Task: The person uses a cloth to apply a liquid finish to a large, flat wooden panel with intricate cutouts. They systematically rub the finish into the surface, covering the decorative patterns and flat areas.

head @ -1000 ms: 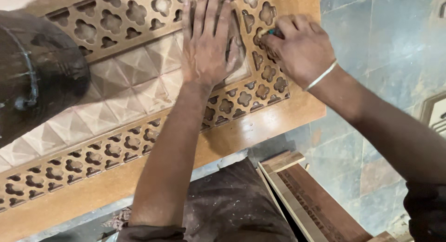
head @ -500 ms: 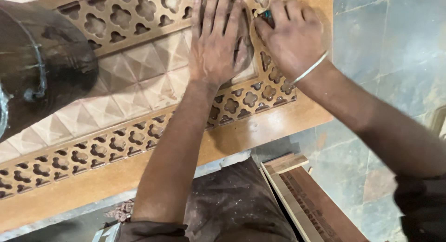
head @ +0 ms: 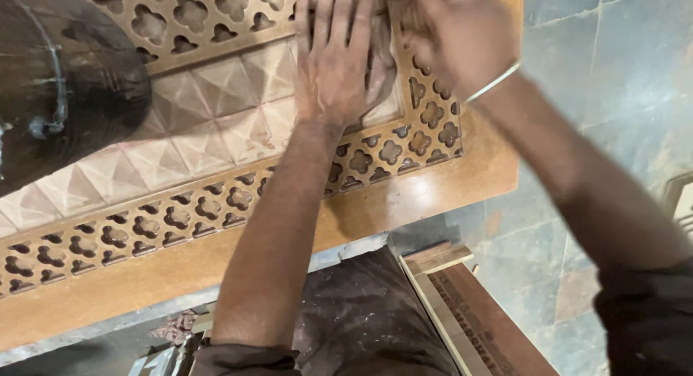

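Blurring hides most of the right hand [head: 462, 36] at the top edge; its fingers are cut off, so whether it grips anything cannot be told. A thin metal bangle [head: 493, 83] rings that wrist. The left hand [head: 339, 65] lies flat, fingers spread and released, pressing on the carved wooden panel [head: 216, 174]. The panel's long axis runs from lower left up to the right, across the view. Its middle band is raised pale pyramid blocks, bordered by pierced quatrefoil fretwork and a smooth tan rim. A dark, dusty rounded object [head: 65, 80] covers the panel's upper left. Grey stone tiles [head: 613, 72] make the floor.
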